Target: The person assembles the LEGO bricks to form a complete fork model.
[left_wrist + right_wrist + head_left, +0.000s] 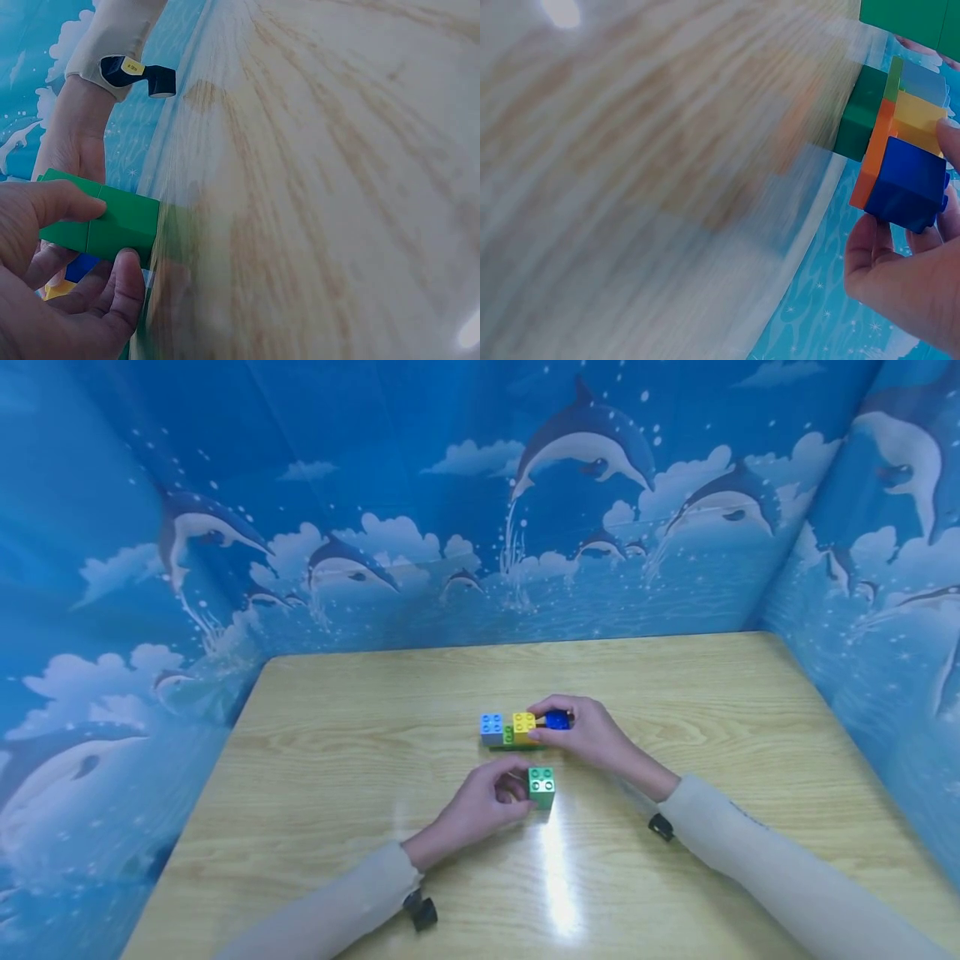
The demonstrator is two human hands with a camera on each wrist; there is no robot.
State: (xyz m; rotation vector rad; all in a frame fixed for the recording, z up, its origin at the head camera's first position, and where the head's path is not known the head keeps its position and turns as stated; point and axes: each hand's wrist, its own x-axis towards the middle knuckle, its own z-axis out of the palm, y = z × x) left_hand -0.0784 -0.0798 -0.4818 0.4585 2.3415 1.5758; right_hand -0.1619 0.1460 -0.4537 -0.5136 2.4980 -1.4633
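Between its thumb and fingers my left hand (480, 802) pinches a stack of two green toy bricks (542, 787). The seam between these green bricks (120, 217) shows in the left wrist view, and the stack stands on or just over the table. Farther back, my right hand (592, 731) grips the right end of a built row of toy bricks. A yellow brick (523, 725) and a dark blue brick (909, 184) are at its fingers. The same build has a light blue brick (491, 727), an orange piece (874, 161), a light green piece and a dark green base brick (861, 112).
The wood-grain table (337, 760) reflects a bright light strip in front of the bricks. A blue curtain (420, 527) printed with dolphins surrounds its back and sides. Each sleeve has a black wrist camera (420, 912) below it.
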